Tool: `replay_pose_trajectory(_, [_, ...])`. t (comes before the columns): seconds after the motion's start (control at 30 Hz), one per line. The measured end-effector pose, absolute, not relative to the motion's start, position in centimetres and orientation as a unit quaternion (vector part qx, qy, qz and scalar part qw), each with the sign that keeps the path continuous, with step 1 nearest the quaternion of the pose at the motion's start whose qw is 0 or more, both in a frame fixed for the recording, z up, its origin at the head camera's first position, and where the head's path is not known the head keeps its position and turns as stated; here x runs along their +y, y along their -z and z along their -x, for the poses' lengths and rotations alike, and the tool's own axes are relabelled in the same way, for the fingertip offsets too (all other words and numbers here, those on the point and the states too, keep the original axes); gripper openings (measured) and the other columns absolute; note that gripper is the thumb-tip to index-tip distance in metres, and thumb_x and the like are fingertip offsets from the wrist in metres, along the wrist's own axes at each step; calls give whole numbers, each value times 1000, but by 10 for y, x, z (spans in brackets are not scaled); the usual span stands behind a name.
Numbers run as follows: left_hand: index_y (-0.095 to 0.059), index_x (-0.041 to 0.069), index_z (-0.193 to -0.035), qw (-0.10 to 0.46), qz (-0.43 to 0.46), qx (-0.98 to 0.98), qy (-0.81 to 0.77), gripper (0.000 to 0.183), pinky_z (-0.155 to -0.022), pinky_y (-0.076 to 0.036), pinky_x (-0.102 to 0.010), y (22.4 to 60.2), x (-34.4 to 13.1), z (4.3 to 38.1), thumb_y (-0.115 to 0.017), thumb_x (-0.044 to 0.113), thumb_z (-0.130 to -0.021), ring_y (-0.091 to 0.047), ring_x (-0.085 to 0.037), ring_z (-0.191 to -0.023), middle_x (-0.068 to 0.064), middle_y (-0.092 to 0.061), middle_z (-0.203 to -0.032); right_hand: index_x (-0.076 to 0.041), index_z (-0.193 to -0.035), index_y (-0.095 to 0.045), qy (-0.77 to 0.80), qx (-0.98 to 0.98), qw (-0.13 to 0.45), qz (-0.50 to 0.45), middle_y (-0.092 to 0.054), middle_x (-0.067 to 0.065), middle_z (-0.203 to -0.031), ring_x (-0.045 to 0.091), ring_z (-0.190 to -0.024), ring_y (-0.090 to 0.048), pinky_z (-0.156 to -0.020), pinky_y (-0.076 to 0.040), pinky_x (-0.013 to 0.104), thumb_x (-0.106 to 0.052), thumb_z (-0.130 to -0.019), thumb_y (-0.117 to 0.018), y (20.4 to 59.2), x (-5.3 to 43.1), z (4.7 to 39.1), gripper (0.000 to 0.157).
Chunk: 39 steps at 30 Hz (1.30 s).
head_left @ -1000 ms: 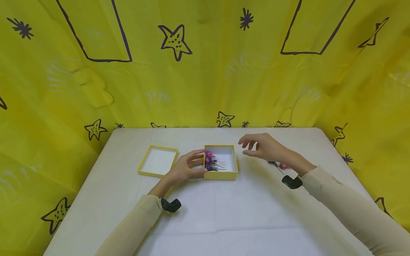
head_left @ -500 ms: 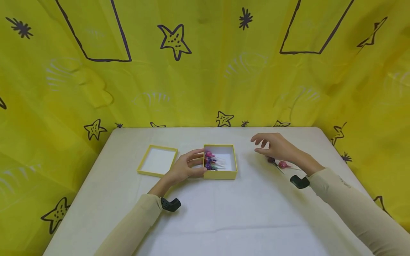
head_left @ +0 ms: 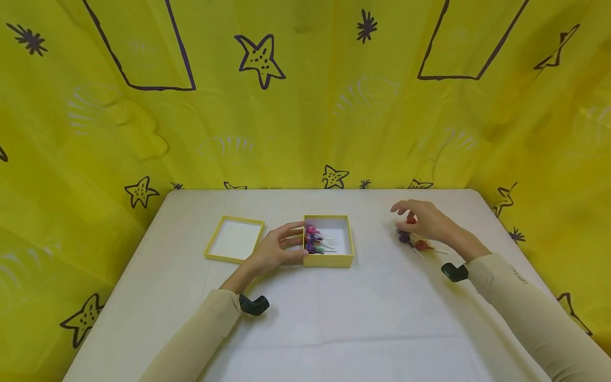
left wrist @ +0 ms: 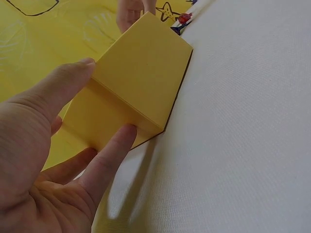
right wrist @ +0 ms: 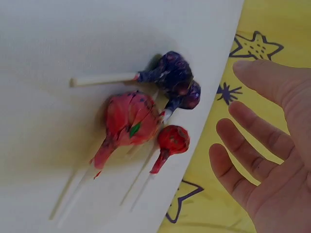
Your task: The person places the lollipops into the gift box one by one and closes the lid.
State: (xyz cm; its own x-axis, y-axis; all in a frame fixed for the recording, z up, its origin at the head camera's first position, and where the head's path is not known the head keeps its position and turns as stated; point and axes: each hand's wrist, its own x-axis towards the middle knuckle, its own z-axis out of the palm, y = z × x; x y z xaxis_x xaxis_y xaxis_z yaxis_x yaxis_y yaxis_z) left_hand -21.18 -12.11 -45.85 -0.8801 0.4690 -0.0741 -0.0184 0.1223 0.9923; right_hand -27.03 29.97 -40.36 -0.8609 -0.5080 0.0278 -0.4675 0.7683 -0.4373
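Lollipops (right wrist: 129, 119) lie on the bench (head_left: 363, 313) by the right hand (head_left: 427, 222), its grip half open and empty, while others sit in the yellow box (head_left: 328, 261) the left hand (head_left: 269, 253) holds, prob so it won't slide

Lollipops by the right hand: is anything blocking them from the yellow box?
The yellow box has a side wall to pass over, but its top is open. Besides the right hand at the lollipops, nothing visible blocks them.
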Motion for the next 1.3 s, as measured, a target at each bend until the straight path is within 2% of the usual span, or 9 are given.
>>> replay_pose_trajectory(0.07, [-41,14,-157,189,-156,724,-645,80,-104,-52,-38,459,-121,212,-81,7,-89,-50,-33,-139,-16,-47,-154,-2,-128,-65,219,940,47,256,-69,19,-115,25,-89,-63,-74,-58,34,-5,-91,-77,406,304,271,39])
replay_pose_trajectory(0.27, [-41,12,-157,185,-163,720,-648,79,-104,-52,-38,460,-121,212,-79,3,-89,-50,-35,-139,-17,-46,-155,1,-125,-65,210,941,29,263,-67,24,-115,33,-92,-66,-82,-59,52,-1,-93,-73,412,316,274,34])
replay_pose_trajectory(0.37, [-41,12,-157,186,-161,721,-647,79,-105,-51,-38,459,-121,212,-80,4,-89,-50,-34,-139,-17,-46,-155,2,-125,-65,203,944,25,259,-67,25,-113,36,-92,-66,-82,-58,55,-2,-93,-74,416,322,276,34])
replay_pose_trajectory(0.73, [-41,13,-157,186,-159,723,-646,80,-106,-50,-39,460,-121,213,-81,7,-89,-50,-34,-139,-16,-46,-155,4,-131,-64,202,949,41,238,-70,23,-108,26,-80,-65,-78,-59,48,-4,-93,-72,428,338,279,39])
replay_pose_trajectory(1.0, [-40,13,-158,189,-159,716,-653,80,-105,-51,-39,459,-121,213,-81,6,-89,-50,-34,-140,-16,-46,-155,-1,-127,-67,215,951,63,211,-71,15,-106,25,-86,-63,-81,-58,46,-6,-96,-69,433,341,279,31])
replay_pose_trajectory(1.3, [-40,12,-158,188,-160,718,-651,80,-105,-51,-39,460,-121,213,-80,5,-89,-49,-35,-140,-17,-45,-156,-4,-124,-69,218,953,60,203,-71,13,-105,25,-87,-62,-80,-57,43,-6,-97,-67,434,341,277,26])
